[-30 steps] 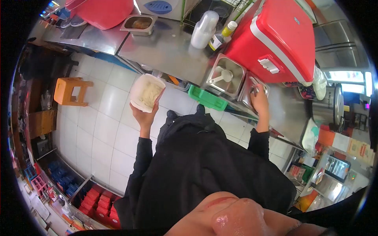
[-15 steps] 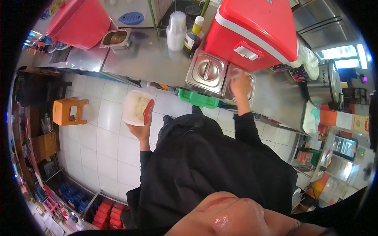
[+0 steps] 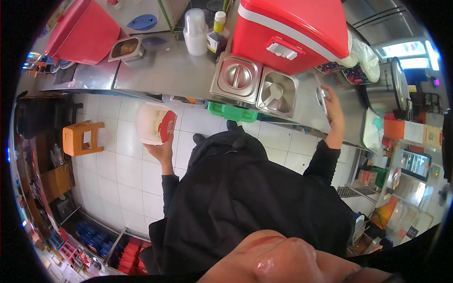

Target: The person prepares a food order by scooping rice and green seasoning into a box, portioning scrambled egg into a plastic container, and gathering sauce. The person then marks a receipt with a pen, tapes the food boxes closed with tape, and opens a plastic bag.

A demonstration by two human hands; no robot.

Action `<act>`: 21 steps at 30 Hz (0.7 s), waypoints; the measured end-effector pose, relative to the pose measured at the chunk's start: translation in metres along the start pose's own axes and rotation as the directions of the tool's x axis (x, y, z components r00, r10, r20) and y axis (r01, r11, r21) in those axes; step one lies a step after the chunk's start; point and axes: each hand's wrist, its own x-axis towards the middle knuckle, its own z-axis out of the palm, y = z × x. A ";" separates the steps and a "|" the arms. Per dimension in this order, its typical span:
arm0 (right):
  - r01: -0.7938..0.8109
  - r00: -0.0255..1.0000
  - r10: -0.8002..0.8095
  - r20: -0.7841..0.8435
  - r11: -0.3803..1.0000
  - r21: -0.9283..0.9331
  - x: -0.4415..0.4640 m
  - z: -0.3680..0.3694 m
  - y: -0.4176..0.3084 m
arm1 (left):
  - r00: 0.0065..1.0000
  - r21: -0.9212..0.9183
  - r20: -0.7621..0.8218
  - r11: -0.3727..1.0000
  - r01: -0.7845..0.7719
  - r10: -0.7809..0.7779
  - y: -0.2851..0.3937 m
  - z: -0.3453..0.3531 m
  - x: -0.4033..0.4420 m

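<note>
White and red, the container [image 3: 153, 124] with pale contents rests in the left hand [image 3: 162, 151], whose visible fingers curve against its near side; the others are hidden. The fingers of the right hand [image 3: 334, 107] are bent together at a metal lid [image 3: 321, 98], tilted over the steel counter [image 3: 304, 106]; their exact grip cannot be told. Just left of the lid, an open pan [image 3: 290, 85] holds a white scoop [image 3: 272, 95], beside a lidded pan [image 3: 234, 78]. Beyond stand a red cooler [image 3: 295, 33], a bottle [image 3: 216, 35] and stacked cups [image 3: 195, 34]. Far left, an orange stool [image 3: 75, 139] stands on tiles.
</note>
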 end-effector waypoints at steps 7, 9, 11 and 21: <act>0.062 0.993 -0.102 -0.067 0.897 -0.437 0.009 0.093 0.016 | 0.998 0.019 -0.029 0.998 -0.052 0.052 -0.007 0.006 0.002; 0.032 0.994 -0.079 -0.074 0.868 -0.495 0.013 0.109 0.016 | 0.998 0.020 -0.030 0.998 -0.055 0.056 -0.008 0.004 0.001; -0.004 0.995 -0.050 -0.087 0.844 -0.536 0.012 0.122 0.013 | 0.998 0.015 -0.030 0.999 -0.048 0.048 -0.008 0.003 0.001; 0.049 0.933 -0.270 -0.240 0.753 -0.657 0.023 0.183 0.028 | 0.995 -0.256 0.074 0.963 0.089 -0.072 -0.032 0.087 0.036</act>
